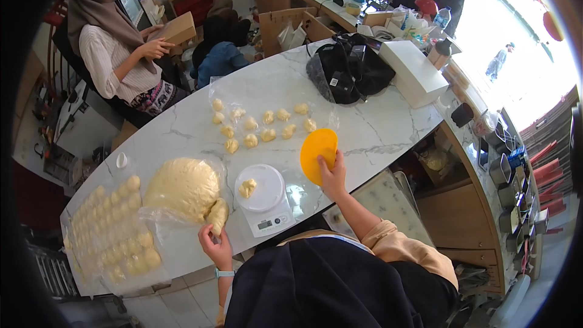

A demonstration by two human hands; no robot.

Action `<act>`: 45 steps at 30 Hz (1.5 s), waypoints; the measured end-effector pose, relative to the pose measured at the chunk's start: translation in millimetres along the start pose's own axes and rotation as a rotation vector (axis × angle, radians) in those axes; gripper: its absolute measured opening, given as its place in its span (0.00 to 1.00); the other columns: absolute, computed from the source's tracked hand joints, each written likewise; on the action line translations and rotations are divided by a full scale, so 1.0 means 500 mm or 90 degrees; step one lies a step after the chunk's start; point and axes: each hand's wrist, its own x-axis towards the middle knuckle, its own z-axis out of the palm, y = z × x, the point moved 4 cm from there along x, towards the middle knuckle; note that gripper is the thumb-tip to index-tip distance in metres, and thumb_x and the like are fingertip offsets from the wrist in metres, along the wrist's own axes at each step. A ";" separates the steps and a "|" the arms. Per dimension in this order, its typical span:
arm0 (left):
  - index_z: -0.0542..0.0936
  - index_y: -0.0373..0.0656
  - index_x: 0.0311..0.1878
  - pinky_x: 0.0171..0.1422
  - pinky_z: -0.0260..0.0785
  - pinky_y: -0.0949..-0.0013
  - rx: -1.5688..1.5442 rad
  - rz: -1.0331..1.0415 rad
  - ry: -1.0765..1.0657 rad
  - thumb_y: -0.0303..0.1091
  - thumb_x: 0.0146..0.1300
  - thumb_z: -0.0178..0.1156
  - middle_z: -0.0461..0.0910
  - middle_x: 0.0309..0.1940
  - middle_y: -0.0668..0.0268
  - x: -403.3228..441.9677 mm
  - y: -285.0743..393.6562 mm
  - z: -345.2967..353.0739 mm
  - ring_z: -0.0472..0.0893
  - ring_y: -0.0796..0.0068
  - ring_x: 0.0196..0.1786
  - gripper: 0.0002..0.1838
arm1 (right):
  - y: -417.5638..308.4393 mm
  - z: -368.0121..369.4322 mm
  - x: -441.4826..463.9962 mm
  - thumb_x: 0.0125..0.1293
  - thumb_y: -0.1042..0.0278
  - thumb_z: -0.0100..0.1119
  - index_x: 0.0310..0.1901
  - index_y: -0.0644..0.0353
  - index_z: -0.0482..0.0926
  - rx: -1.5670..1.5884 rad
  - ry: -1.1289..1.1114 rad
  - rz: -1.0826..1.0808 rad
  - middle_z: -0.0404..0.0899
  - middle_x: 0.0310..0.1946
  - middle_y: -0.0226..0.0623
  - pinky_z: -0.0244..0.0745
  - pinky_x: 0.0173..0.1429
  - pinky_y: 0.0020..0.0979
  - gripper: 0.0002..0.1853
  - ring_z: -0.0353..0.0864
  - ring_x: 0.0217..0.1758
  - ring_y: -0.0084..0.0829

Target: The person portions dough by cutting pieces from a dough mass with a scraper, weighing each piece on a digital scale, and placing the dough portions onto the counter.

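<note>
My right hand grips a round-edged yellow dough scraper, raised above the counter. At the near edge my left hand has its fingers closed on the end of a strip of dough. That strip lies against a large pale dough mass on plastic film. Between my hands stands a white digital kitchen scale, one small dough lump on its round plate; the display digits are too small to read. Beyond it, several dough lumps sit in rows on clear plastic.
Under plastic film at the left are many smooth dough balls. A black bag and a white box occupy the far right of the marble counter. A person holding a cardboard box stands across it; others are farther back.
</note>
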 end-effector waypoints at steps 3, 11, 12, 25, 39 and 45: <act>0.75 0.38 0.44 0.52 0.69 0.62 0.057 0.069 0.047 0.18 0.55 0.60 0.75 0.44 0.56 -0.009 0.005 -0.009 0.75 0.55 0.48 0.13 | 0.012 0.002 0.000 0.65 0.70 0.58 0.52 0.65 0.67 0.008 0.007 -0.016 0.79 0.40 0.37 0.73 0.46 0.26 0.17 0.77 0.43 0.24; 0.76 0.37 0.43 0.53 0.70 0.61 0.054 0.026 -0.015 0.19 0.53 0.59 0.76 0.45 0.54 0.007 0.000 -0.010 0.76 0.54 0.50 0.12 | 0.025 0.003 0.004 0.66 0.70 0.57 0.51 0.65 0.68 0.070 -0.009 -0.029 0.76 0.42 0.37 0.71 0.49 0.27 0.15 0.76 0.45 0.25; 0.76 0.38 0.43 0.51 0.71 0.62 0.048 0.025 -0.033 0.20 0.53 0.61 0.75 0.46 0.55 0.009 -0.005 -0.008 0.75 0.54 0.50 0.13 | 0.016 0.006 0.002 0.66 0.70 0.57 0.51 0.65 0.67 0.102 -0.009 -0.024 0.76 0.43 0.36 0.71 0.50 0.27 0.15 0.76 0.45 0.25; 0.73 0.39 0.52 0.61 0.63 0.60 -0.040 0.150 -0.109 0.30 0.55 0.66 0.70 0.54 0.58 0.066 0.099 0.073 0.69 0.56 0.56 0.22 | 0.006 0.008 0.002 0.66 0.66 0.59 0.53 0.67 0.67 0.013 -0.004 -0.040 0.75 0.45 0.38 0.70 0.51 0.27 0.19 0.75 0.47 0.27; 0.79 0.37 0.48 0.36 0.70 0.71 -0.136 -0.060 -0.479 0.39 0.67 0.51 0.76 0.25 0.64 0.364 0.129 0.273 0.76 0.78 0.30 0.16 | -0.006 0.002 -0.003 0.66 0.69 0.58 0.51 0.66 0.68 0.052 0.022 -0.018 0.75 0.44 0.38 0.70 0.51 0.28 0.16 0.76 0.47 0.27; 0.79 0.39 0.48 0.35 0.65 0.75 -0.171 -0.391 -0.494 0.54 0.66 0.49 0.79 0.30 0.71 0.523 -0.020 0.378 0.73 0.83 0.30 0.26 | 0.031 -0.001 0.005 0.66 0.70 0.57 0.51 0.66 0.68 0.122 0.022 -0.016 0.75 0.44 0.38 0.70 0.51 0.27 0.15 0.76 0.47 0.26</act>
